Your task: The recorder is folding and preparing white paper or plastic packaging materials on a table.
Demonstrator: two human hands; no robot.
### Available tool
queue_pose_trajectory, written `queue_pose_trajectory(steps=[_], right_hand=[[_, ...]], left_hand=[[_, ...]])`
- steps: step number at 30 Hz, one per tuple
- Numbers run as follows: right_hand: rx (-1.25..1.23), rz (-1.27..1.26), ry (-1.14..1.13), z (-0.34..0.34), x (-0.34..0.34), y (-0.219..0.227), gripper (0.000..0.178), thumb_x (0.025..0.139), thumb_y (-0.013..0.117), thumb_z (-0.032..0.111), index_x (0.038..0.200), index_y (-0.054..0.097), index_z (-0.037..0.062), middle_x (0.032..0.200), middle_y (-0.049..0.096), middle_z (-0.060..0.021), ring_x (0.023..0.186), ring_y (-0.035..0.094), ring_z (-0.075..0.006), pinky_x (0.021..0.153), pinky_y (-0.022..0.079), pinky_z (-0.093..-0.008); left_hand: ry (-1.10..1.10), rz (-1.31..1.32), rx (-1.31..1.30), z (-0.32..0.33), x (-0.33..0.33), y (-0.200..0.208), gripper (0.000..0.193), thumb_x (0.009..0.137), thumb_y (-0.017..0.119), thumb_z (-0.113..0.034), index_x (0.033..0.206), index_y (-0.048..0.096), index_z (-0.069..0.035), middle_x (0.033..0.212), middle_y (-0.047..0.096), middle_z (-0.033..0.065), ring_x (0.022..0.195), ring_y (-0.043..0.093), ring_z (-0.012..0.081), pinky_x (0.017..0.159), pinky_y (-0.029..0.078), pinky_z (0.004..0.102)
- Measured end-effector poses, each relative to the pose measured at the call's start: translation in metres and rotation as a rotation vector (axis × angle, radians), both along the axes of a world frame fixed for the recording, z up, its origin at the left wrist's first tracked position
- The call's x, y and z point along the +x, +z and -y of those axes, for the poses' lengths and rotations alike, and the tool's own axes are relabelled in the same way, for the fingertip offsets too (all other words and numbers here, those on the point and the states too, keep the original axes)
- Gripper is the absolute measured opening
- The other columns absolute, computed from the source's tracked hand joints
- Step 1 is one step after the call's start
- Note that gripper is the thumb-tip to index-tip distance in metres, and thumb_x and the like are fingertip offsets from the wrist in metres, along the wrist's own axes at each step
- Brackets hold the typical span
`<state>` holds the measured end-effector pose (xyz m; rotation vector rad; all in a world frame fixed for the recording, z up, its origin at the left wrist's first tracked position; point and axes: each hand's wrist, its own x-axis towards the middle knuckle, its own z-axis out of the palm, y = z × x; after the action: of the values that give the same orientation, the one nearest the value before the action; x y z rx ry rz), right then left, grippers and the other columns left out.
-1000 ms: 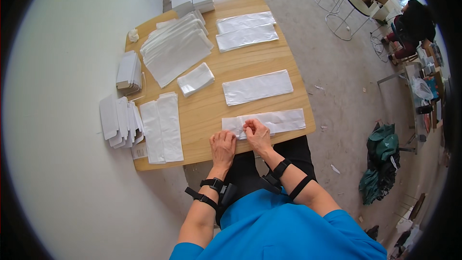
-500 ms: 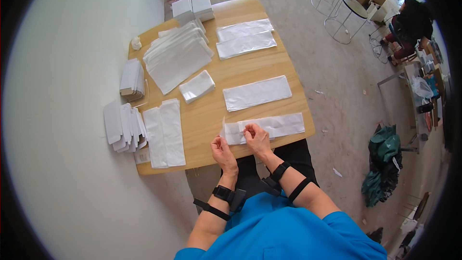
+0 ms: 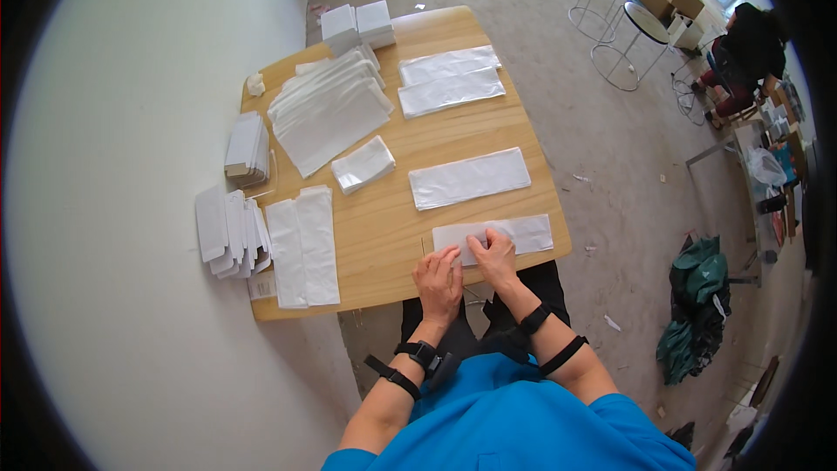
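A thin white folded sheet lies flat along the near right edge of the wooden table. My right hand is closed on it, thumb and fingertips pinched together on its upper face. Close beside it, my left hand has its fingers bent together at the sheet's near left part; its fingertips touch the sheet. The fingers hide part of the near edge. Just beyond lies another folded white sheet. A small glossy stack of white pieces rests to the left.
The wooden table holds fanned white sheets, a far folded pair and left-hand strips. White box stacks stand along the wall. A person sits at far right. Round stools and a dark green bag are on the floor.
The translucent left end, earlier lifted by my left hand, now lies folded over to the right. Both hands have shifted right, and the strip reaches less far left.
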<state>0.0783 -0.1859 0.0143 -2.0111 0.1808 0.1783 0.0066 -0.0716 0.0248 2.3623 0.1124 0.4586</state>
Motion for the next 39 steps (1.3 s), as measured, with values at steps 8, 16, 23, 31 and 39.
queue_pose_trajectory(steps=[8, 16, 23, 31, 39], right_hand=[[-0.163, 0.077, 0.039, 0.006, 0.004, -0.021, 0.032, 0.078, 0.064, 0.024, 0.066, 0.052, -0.0036, 0.064, 0.057, -0.0267, 0.063, 0.060, -0.0433, 0.060, 0.046, -0.0483], [-0.187, 0.216, -0.003, 0.009, 0.005, -0.046, 0.035, 0.078, 0.066, 0.024, 0.065, 0.047, -0.0031, 0.058, 0.048, -0.0232, 0.051, 0.048, -0.0337, 0.053, 0.040, -0.0442], [-0.132, -0.007, 0.042, 0.011, 0.007, -0.024, 0.033, 0.080, 0.065, 0.025, 0.069, 0.051, -0.0032, 0.063, 0.056, -0.0235, 0.060, 0.059, -0.0379, 0.060, 0.045, -0.0460], [0.340, -0.068, 0.195, -0.029, -0.003, 0.033, 0.026, 0.091, 0.062, 0.022, 0.098, 0.065, -0.0024, 0.081, 0.069, -0.0084, 0.074, 0.064, -0.0123, 0.066, 0.051, -0.0280], [0.351, -0.084, 0.111, -0.030, 0.000, -0.002, 0.022, 0.095, 0.052, 0.015, 0.100, 0.065, -0.0031, 0.088, 0.070, -0.0108, 0.078, 0.068, -0.0166, 0.071, 0.054, -0.0290]], left_hand=[[0.055, -0.108, 0.121, -0.011, 0.012, -0.016, 0.022, 0.088, 0.059, -0.014, 0.109, 0.067, -0.011, 0.117, 0.065, -0.0028, 0.101, 0.054, 0.0210, 0.089, 0.037, 0.0348], [0.185, -0.004, 0.106, -0.017, 0.017, -0.019, 0.028, 0.087, 0.062, -0.020, 0.112, 0.062, -0.008, 0.115, 0.062, 0.0060, 0.099, 0.055, 0.0239, 0.089, 0.040, 0.0391], [0.286, -0.373, -0.322, -0.020, 0.009, -0.015, 0.042, 0.082, 0.069, -0.025, 0.114, 0.054, -0.004, 0.099, 0.054, 0.0107, 0.092, 0.056, 0.0269, 0.081, 0.044, 0.0378], [0.120, -0.176, -0.092, -0.031, -0.010, 0.000, 0.076, 0.077, 0.075, -0.021, 0.137, 0.034, -0.003, 0.129, 0.046, 0.0135, 0.108, 0.048, 0.0283, 0.093, 0.042, 0.0365], [0.393, -0.083, -1.011, -0.050, -0.007, -0.044, 0.060, 0.084, 0.074, -0.017, 0.129, 0.040, 0.003, 0.115, 0.056, 0.0108, 0.096, 0.056, 0.0159, 0.086, 0.045, 0.0281]])
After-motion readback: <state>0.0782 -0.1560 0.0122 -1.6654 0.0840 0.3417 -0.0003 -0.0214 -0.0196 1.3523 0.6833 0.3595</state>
